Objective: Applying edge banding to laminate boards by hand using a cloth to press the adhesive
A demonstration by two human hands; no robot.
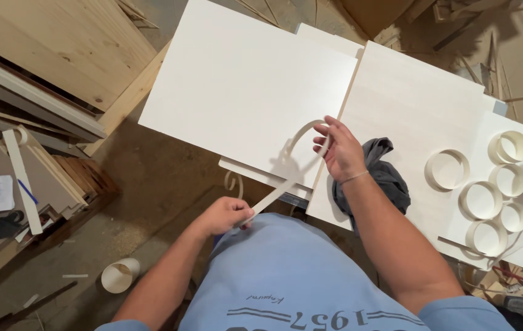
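A long cream strip of edge banding runs between both hands and curls up at its far end. My left hand pinches the near end of the strip close to my light blue shirt. Farther out, my right hand holds the curled end above the edge of a white panel. A second white panel lies to the right, and a dark grey rag sits on it just beside my right wrist.
Several coiled rolls of cream banding lie on the white board at the right. Wooden boards and planks are stacked at the left. A white paper cup lies on the sawdust-covered floor. Scrap wood litters the far floor.
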